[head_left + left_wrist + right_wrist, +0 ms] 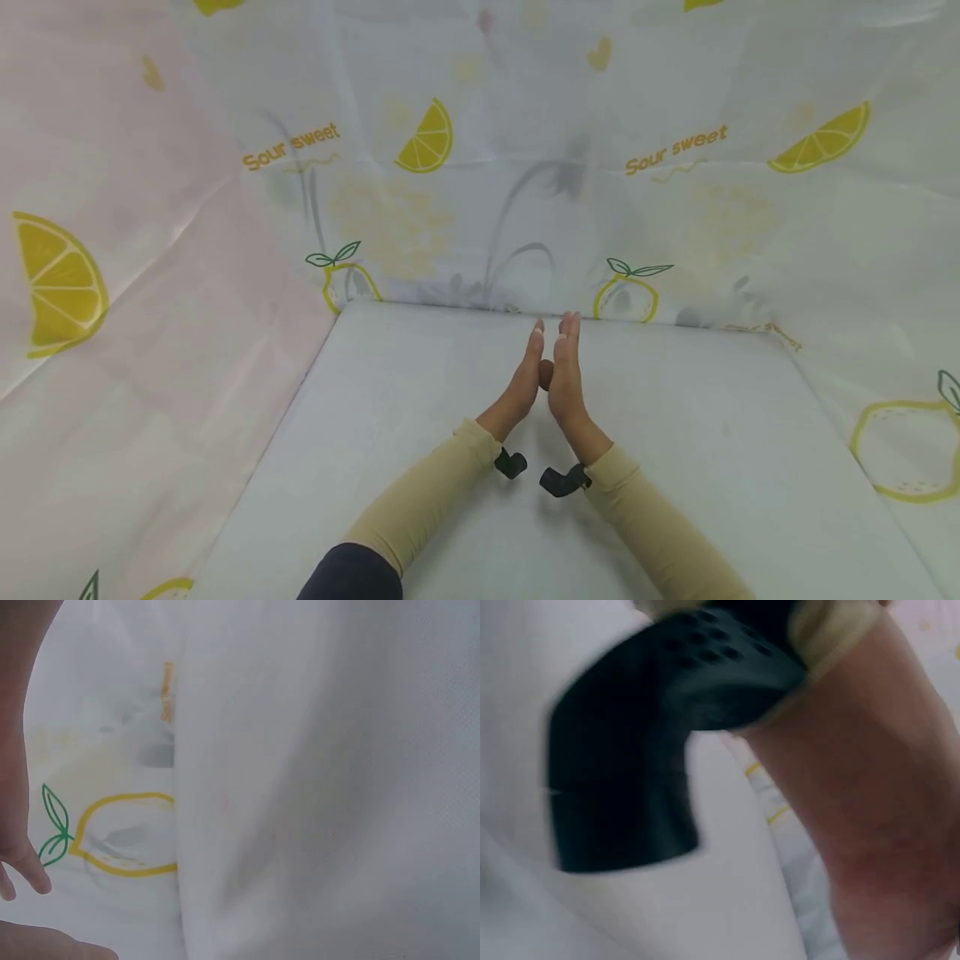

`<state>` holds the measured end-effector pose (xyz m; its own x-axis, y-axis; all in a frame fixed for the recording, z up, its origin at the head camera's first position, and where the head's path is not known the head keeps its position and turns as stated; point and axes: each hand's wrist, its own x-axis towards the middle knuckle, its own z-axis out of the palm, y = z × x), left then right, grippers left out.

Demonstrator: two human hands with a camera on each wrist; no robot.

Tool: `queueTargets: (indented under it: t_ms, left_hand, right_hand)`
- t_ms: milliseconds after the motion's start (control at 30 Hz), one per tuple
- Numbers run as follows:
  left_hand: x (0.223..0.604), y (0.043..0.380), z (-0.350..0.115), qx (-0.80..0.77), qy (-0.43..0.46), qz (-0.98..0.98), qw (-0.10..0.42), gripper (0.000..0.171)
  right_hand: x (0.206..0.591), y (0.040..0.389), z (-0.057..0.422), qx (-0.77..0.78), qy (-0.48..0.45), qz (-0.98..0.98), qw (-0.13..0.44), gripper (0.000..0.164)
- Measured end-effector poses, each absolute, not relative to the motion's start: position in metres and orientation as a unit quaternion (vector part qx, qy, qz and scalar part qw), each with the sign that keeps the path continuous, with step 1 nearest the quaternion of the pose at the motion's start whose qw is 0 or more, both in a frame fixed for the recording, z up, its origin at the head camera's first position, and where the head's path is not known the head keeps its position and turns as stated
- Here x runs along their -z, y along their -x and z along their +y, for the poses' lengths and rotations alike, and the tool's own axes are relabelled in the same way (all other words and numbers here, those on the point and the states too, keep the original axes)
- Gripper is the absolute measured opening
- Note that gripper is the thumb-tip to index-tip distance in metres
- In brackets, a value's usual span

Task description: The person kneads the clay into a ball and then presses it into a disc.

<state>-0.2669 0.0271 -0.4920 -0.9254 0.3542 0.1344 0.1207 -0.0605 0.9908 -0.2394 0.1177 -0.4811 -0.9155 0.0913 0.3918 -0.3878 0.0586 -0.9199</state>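
A small brown ball [546,375] sits between my two palms, above the white table. On its left side my left hand [523,379] presses flat with straight fingers. From the other side my right hand [566,375] faces it, fingers also straight and pointing away from me. The fingertips come near each other at the top. Along the left edge of the left wrist view, parts of hands and fingers [34,874] show, but the ball does not. A bare wrist [870,780] and a black curved wrist mount [630,750] fill much of the right wrist view.
Under the hands lies a white tabletop [675,467]. A sheet [510,242] printed with lemons and "Sour sweet" rises behind the table and along both sides. Each sleeve cuff bears a black wrist device [562,482].
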Motion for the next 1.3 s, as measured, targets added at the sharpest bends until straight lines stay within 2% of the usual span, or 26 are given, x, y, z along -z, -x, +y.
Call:
queueTargets:
  t_ms: [333, 600, 767, 967, 1133, 1300]
  left_hand:
    - [0.489, 0.261, 0.026, -0.701, -0.194, 0.682, 0.077, 0.073]
    - [0.475, 0.265, 0.024, -0.722, -0.195, 0.662, 0.054, 0.071]
    - [0.471, 0.274, 0.023, -0.724, -0.181, 0.664, 0.045, 0.066]
    - [0.478, 0.278, 0.023, -0.722, -0.16, 0.671, 0.058, 0.065]
    - [0.486, 0.275, 0.025, -0.722, -0.169, 0.667, 0.067, 0.067]
    - [0.489, 0.274, 0.03, -0.722, -0.175, 0.666, 0.065, 0.068]
  right_hand:
    - [0.479, 0.259, 0.133, -0.698, -0.042, -0.703, 0.126, 0.064]
    - [0.469, 0.233, 0.126, -0.676, -0.064, -0.729, 0.091, 0.061]
    - [0.474, 0.222, 0.116, -0.669, -0.091, -0.731, 0.093, 0.059]
    - [0.465, 0.215, 0.108, -0.668, -0.114, -0.727, 0.112, 0.059]
    - [0.457, 0.218, 0.109, -0.663, -0.103, -0.729, 0.134, 0.059]
    - [0.455, 0.221, 0.113, -0.677, -0.086, -0.721, 0.125, 0.059]
